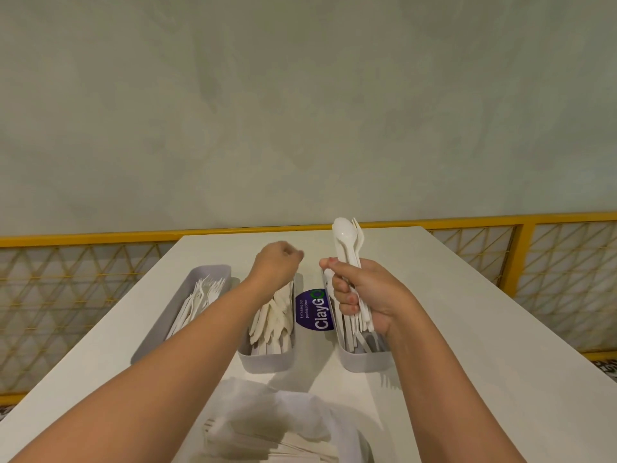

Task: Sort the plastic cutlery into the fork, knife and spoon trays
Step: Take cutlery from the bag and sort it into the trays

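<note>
Three grey trays stand side by side on the white table: the fork tray [213,272] on the left, the knife tray [267,362] in the middle, the spoon tray [364,360] on the right. My right hand [364,295] grips an upright bundle of white plastic cutlery [347,242] above the spoon tray, a spoon bowl on top. My left hand [277,265] hovers over the far end of the knife tray with its fingers curled; whether it holds anything is hidden. A clear bag of mixed cutlery [283,436] lies nearest me.
A round purple sticker [314,310] lies on the table [467,329] between the knife and spoon trays. A yellow railing with lattice panels [521,262] runs behind and beside the table, under a pale wall.
</note>
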Tool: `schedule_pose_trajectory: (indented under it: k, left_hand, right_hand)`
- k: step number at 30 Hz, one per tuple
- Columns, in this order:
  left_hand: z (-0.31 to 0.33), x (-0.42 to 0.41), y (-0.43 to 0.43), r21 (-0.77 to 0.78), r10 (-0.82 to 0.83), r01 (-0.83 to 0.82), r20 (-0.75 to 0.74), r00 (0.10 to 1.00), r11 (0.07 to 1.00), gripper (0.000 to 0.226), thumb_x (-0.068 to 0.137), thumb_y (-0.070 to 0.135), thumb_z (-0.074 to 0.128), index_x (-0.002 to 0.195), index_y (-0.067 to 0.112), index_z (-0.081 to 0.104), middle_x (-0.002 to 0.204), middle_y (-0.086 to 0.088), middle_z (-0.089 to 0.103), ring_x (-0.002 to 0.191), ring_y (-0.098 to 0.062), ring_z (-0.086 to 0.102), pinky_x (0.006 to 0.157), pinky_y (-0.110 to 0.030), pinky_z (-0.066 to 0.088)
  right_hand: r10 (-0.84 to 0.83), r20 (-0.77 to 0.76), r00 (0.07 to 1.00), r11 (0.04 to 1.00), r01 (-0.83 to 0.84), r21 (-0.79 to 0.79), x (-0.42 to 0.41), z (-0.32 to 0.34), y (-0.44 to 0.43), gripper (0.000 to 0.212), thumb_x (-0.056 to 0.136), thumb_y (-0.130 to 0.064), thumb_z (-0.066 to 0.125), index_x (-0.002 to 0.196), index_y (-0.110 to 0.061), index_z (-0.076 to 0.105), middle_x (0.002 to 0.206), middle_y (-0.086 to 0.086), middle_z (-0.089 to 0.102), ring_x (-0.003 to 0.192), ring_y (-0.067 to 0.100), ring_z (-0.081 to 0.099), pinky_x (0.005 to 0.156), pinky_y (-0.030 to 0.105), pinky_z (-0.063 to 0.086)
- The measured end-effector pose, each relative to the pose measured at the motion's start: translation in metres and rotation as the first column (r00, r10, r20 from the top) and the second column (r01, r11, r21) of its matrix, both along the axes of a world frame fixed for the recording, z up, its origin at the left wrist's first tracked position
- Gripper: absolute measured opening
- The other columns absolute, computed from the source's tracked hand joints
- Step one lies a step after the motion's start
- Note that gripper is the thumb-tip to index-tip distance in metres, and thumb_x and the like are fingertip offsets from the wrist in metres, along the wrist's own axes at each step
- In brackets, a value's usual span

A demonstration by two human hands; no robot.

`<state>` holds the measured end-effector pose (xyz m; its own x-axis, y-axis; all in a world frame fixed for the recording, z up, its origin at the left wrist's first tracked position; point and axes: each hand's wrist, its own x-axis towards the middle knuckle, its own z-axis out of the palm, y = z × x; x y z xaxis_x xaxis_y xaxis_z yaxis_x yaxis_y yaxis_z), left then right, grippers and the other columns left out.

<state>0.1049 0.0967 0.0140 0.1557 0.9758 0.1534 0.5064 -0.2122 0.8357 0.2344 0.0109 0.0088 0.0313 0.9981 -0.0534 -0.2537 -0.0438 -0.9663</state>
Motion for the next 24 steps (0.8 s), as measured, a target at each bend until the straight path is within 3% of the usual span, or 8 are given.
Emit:
schedule_pose_trajectory:
  k: [4, 7, 12, 18, 21, 24]
  left_hand:
    - [0.022, 0.016, -0.029, 0.080, -0.068, 0.056, 0.153, 0.986, 0.995, 0.029, 0.094, 0.037, 0.047, 0.074, 0.021, 0.060, 0.076, 0.003, 0.058, 0.082, -0.023, 0.058, 0.078, -0.035, 0.045]
    - [0.026, 0.026, -0.047, 0.076, -0.125, 0.115, 0.145, 0.981, 0.990, 0.036, 0.089, 0.041, 0.055, 0.075, 0.008, 0.063, 0.063, 0.002, 0.053, 0.062, -0.016, 0.049, 0.064, -0.027, 0.040]
    - [0.025, 0.027, -0.047, 0.040, -0.109, 0.105, 0.110, 0.988, 0.994, 0.028, 0.084, 0.032, 0.066, 0.084, 0.004, 0.066, 0.063, 0.002, 0.056, 0.058, -0.011, 0.047, 0.058, -0.023, 0.039]
    - [0.027, 0.024, -0.047, -0.031, -0.120, 0.127, 0.180, 0.976, 0.991, 0.036, 0.086, 0.035, 0.063, 0.095, 0.000, 0.066, 0.074, -0.005, 0.059, 0.063, -0.016, 0.046, 0.056, -0.023, 0.039]
    - [0.028, 0.022, -0.048, -0.028, -0.144, 0.149, 0.134, 0.980, 0.988, 0.035, 0.086, 0.036, 0.064, 0.093, 0.001, 0.067, 0.069, -0.002, 0.057, 0.061, -0.012, 0.047, 0.056, -0.022, 0.039]
    - [0.030, 0.021, -0.046, -0.072, -0.153, 0.164, 0.138, 0.979, 0.984, 0.026, 0.084, 0.029, 0.065, 0.087, 0.003, 0.066, 0.067, -0.003, 0.057, 0.060, -0.013, 0.047, 0.055, -0.023, 0.041]
  right_hand:
    - [-0.050, 0.101, 0.994, 0.999, 0.049, 0.014, -0.002, -0.001, -0.001, 0.006, 0.093, -0.013, 0.055, 0.090, -0.008, 0.057, 0.047, -0.002, 0.042, 0.035, 0.006, 0.031, 0.034, 0.015, 0.026]
    - [-0.085, 0.178, 0.980, 0.996, 0.081, 0.031, -0.003, -0.001, 0.000, 0.020, 0.094, -0.009, 0.051, 0.074, -0.012, 0.053, 0.048, -0.001, 0.038, 0.037, 0.008, 0.029, 0.036, 0.018, 0.024]
    - [-0.114, 0.344, 0.932, 0.993, 0.103, 0.050, -0.003, 0.001, -0.002, 0.015, 0.093, -0.010, 0.051, 0.079, -0.014, 0.054, 0.055, 0.001, 0.042, 0.044, 0.009, 0.036, 0.040, 0.019, 0.030]
    - [-0.100, 0.388, 0.916, 0.994, 0.074, 0.082, -0.002, 0.003, -0.002, 0.012, 0.095, -0.018, 0.051, 0.085, -0.017, 0.058, 0.057, -0.001, 0.042, 0.048, 0.009, 0.035, 0.044, 0.020, 0.032]
    - [-0.124, 0.435, 0.892, 0.991, 0.091, 0.097, -0.002, 0.003, -0.003, 0.013, 0.095, -0.020, 0.051, 0.101, -0.014, 0.060, 0.059, -0.001, 0.044, 0.050, 0.009, 0.038, 0.046, 0.020, 0.034]
    - [-0.111, 0.458, 0.882, 0.993, 0.078, 0.092, -0.002, 0.002, -0.004, 0.013, 0.095, -0.023, 0.051, 0.102, -0.016, 0.060, 0.065, 0.001, 0.049, 0.055, 0.009, 0.042, 0.050, 0.021, 0.037]
